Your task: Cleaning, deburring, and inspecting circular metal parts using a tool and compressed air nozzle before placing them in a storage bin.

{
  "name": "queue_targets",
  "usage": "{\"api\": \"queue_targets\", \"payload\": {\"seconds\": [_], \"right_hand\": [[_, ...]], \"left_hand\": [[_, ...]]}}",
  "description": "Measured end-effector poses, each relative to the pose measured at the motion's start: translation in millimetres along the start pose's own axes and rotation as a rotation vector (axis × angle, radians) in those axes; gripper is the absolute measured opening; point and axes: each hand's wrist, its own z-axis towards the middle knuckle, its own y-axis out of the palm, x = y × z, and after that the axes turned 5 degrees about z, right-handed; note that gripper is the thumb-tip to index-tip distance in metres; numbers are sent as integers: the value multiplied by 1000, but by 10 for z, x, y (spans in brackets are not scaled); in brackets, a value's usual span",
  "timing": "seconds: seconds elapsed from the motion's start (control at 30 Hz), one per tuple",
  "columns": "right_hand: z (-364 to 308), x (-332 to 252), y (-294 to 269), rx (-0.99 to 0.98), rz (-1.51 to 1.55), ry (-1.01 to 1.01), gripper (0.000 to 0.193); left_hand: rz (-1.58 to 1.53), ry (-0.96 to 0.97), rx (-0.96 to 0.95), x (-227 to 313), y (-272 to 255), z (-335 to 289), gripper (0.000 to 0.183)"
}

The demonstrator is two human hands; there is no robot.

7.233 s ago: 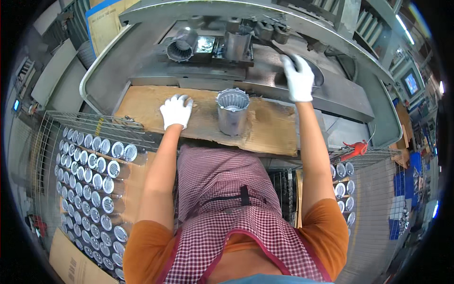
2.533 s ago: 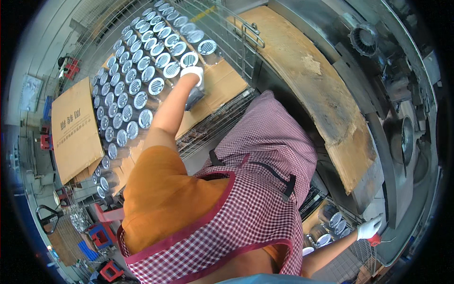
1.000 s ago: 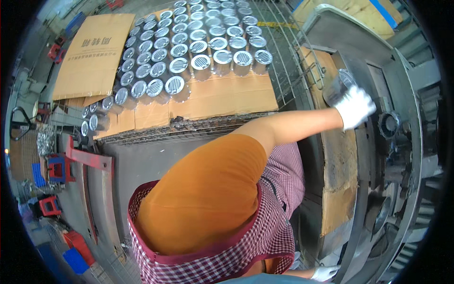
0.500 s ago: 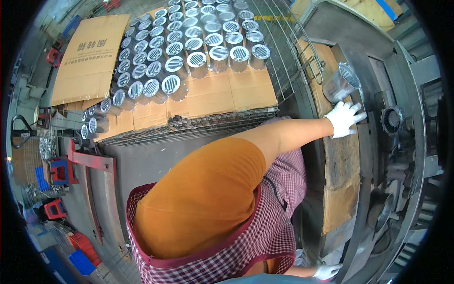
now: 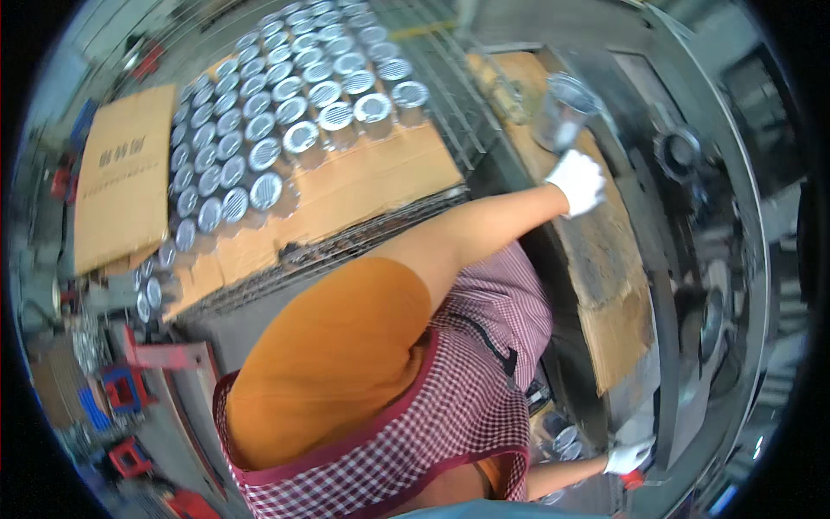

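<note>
My left hand (image 5: 577, 183), in a white glove, is over the board of the bench on the right. Its fingers look bent and are smeared by motion; nothing shows in them. Just beyond it stands a shiny silver metal cylinder (image 5: 560, 117), open at the top; I cannot tell if the fingertips touch it. My right hand (image 5: 629, 456), also gloved in white, is low at the right by the machine's edge, its fingers stretched out. A red knob-like part (image 5: 634, 478) sits just below it. Contact between them cannot be made out.
Many silver cylinders with slotted tops (image 5: 300, 137) stand in rows on cardboard (image 5: 372, 184) over a wire cage at the left. A cardboard box piece (image 5: 121, 182) leans beside them. A red pallet-jack-like frame (image 5: 173, 355) is lower left. Round metal parts (image 5: 679, 154) line the machine.
The view has turned and shifted. My left hand's spread fingers have drawn in, still beside the metal cylinder. More of my right forearm and the red knob now show at the lower right.
</note>
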Motion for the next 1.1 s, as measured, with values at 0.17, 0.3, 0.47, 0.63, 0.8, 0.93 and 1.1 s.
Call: {"api": "queue_targets", "payload": {"seconds": [0.17, 0.3, 0.47, 0.63, 0.8, 0.93, 1.1], "right_hand": [[-20, 752, -112, 85, 142, -40, 32], [-270, -125, -172, 90, 28, -93, 25], [-358, -297, -202, 151, -55, -202, 19], [-363, -462, -346, 119, 11, -172, 26], [-332, -405, -301, 207, 12, -214, 33], [-308, -422, -201, 195, 23, -190, 28], [-327, -468, -269, 211, 20, -166, 29]], "left_hand": [[-192, 91, 301, 206, -164, 143, 46], [-10, 77, 223, 275, -216, 126, 45], [66, 114, 154, 153, 38, 127, 45], [221, 131, 386, 8, 191, 155, 59], [246, 158, -12, -25, 284, 284, 50], [202, 143, 262, 11, 246, 247, 56], [240, 181, 334, -17, 293, 308, 57]]}}
